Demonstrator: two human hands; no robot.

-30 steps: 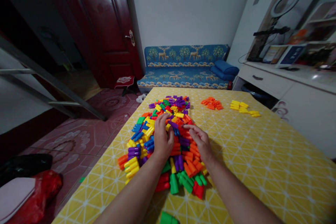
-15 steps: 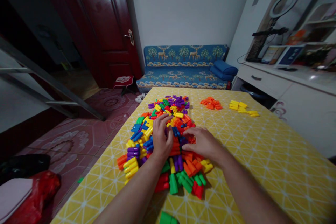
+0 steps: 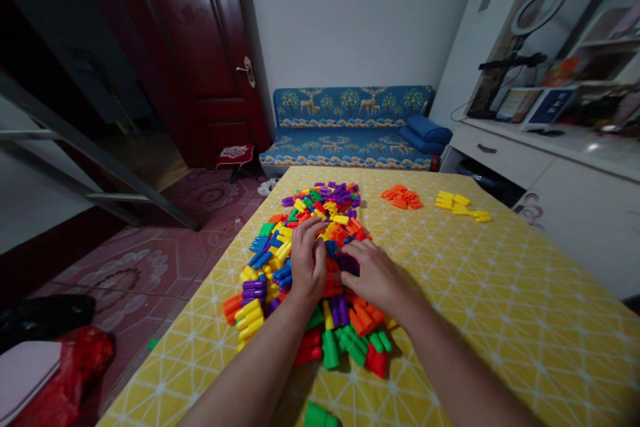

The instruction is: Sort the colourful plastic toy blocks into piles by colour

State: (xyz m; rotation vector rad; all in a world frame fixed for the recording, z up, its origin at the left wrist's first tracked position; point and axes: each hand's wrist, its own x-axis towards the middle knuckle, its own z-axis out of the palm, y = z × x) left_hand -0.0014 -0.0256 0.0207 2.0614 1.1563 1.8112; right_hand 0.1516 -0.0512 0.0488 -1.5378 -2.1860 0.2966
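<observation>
Orange blocks (image 3: pixel 401 197) and yellow blocks (image 3: pixel 454 202) are lying grouped centre-right, a mixed heap (image 3: pixel 333 283) is remaining mid-frame, left hand (image 3: pixel 307 260) and right hand (image 3: pixel 375 271) curving over it, grips half-curled, any hold unclear.

Bare forearms (image 3: pixel 253 355), bare left grip (image 3: pixel 305 263), bare right grip (image 3: pixel 374 273)
</observation>
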